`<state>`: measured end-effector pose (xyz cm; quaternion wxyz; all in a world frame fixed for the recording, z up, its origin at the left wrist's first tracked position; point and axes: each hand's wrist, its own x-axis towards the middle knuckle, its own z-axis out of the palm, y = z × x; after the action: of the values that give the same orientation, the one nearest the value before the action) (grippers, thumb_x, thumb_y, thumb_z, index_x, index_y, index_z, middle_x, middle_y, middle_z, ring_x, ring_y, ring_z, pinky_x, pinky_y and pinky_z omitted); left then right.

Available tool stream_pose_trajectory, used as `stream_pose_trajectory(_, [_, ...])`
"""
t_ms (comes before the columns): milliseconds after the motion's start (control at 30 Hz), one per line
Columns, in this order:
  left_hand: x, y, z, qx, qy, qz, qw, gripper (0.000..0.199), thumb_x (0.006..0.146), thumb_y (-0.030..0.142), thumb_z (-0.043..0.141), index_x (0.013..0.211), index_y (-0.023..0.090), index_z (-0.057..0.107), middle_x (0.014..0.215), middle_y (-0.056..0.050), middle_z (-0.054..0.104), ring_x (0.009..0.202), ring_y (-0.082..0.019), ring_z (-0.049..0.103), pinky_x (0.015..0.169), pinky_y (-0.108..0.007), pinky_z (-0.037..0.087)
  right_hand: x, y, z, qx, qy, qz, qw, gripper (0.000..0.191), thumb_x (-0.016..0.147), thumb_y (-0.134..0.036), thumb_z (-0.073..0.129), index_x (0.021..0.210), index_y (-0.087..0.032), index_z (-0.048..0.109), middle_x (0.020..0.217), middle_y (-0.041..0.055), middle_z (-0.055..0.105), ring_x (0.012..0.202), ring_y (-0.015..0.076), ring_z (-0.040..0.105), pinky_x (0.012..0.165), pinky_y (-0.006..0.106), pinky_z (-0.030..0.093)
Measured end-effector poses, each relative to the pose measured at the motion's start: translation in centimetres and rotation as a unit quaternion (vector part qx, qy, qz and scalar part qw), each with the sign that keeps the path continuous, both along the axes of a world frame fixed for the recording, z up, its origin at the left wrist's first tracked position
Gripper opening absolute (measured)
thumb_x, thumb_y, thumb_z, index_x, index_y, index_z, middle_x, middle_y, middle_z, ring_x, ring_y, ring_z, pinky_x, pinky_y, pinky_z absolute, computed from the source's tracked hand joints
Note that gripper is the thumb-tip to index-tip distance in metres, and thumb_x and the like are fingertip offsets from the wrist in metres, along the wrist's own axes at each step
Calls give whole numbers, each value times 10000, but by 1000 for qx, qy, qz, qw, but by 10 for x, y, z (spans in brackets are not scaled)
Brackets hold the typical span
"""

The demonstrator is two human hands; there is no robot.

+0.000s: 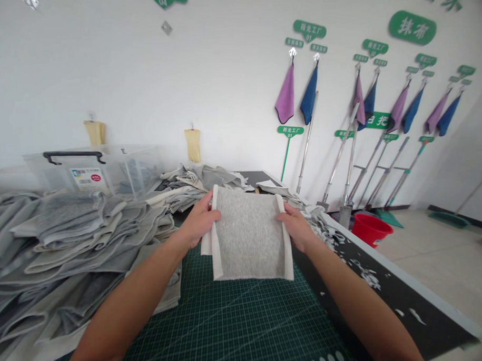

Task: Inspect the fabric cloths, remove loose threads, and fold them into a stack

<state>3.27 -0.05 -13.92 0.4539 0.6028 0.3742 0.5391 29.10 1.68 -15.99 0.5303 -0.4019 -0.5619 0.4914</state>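
Both hands, left (202, 219) and right (297, 224), grip opposite side edges of a grey fabric piece (250, 233), pale strips along its sides. The piece is held up above the green cutting mat (236, 322), right of the heaped fabric (64, 258).

Matt Cloth, Clear Plastic, Shiny Metal

The heathered grey fabric panel (250, 233) looked matt and slightly fuzzy, its pale folded edges smoother. The fabric pile (72, 259) was matt cloth as well. The gridded cutting mat (236, 322) looked smooth and plastic. The storage bin (61, 175) was clear, shiny plastic, the red bucket (369, 230) glossy plastic and the cleaning-tool pole (307, 146) shiny metal.
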Motion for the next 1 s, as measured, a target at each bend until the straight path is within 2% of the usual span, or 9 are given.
stream_pose_trajectory(100, [3, 27, -30, -93, 115, 9, 989, 663, 587, 105, 474, 1239, 224, 487, 832, -36, 648, 633, -166, 588, 515, -225, 440, 6, 26, -26, -73, -95, 1, 993, 554, 634, -132, 476, 1176, -215, 553, 880, 25, 682, 680, 170, 606, 611, 265, 473])
stream_pose_trajectory(233, [6, 50, -65, -145, 169, 21, 975, 570, 570, 113, 491, 1133, 179, 550, 789, -49, 643, 613, -169, 580, 484, -218, 424, 12, 45, -57, -114, -151, -9, 982, 529, 601, -95, 479, 1113, -173, 588, 812, 42, 684, 688, 184, 609, 598, 266, 472])
stream_pose_trajectory(433, [0, 66, -97, -208, 225, 42, 951, 547, 582, 166, 551, 1128, 157, 512, 893, -94, 633, 640, -188, 598, 448, -217, 417, 15, 54, -81, -130, -207, -28, 969, 441, 634, -127, 512, 1069, -136, 586, 866, 72, 671, 766, 189, 612, 621, 251, 471])
stream_pose_trajectory(600, [-9, 77, -112, -234, 258, 50, 936, 565, 606, 200, 567, 1159, 128, 475, 962, -148, 616, 720, -241, 618, 445, -248, 436, 18, 59, -92, -145, -272, -47, 950, 429, 666, -191, 552, 1091, -141, 554, 853, 76, 645, 691, 175, 596, 554, 244, 449])
stream_pose_trajectory(700, [-14, 81, -116, -243, 275, 33, 930, 480, 608, 184, 564, 1081, 114, 523, 926, -138, 629, 713, -235, 621, 462, -252, 452, 21, 60, -94, -155, -322, -59, 932, 452, 677, -225, 574, 1118, -129, 532, 759, 66, 619, 580, 156, 560, 473, 235, 406])
stream_pose_trajectory(767, [-17, 82, -117, -248, 288, 16, 925, 400, 605, 166, 566, 1000, 106, 559, 867, -125, 639, 674, -220, 620, 463, -246, 454, 23, 60, -95, -155, -356, -67, 919, 486, 693, -259, 585, 1151, -118, 508, 717, 58, 601, 510, 139, 525, 429, 229, 368])
stream_pose_trajectory(867, [-22, 83, -118, -253, 321, -1, 913, 336, 600, 154, 567, 933, 109, 575, 751, -91, 633, 553, -179, 587, 412, -227, 416, 25, 62, -98, -144, -408, -76, 899, 518, 711, -284, 586, 1183, -97, 482, 762, 79, 606, 483, 128, 513, 409, 227, 345])
stream_pose_trajectory(1000, [-24, 82, -116, -248, 377, -24, 892, 319, 590, 155, 566, 908, 121, 578, 612, -40, 601, 395, -123, 491, 349, -209, 349, 28, 68, -103, -115, -486, -77, 863, 502, 706, -260, 589, 1163, -73, 499, 892, 138, 627, 600, 176, 587, 475, 239, 388])
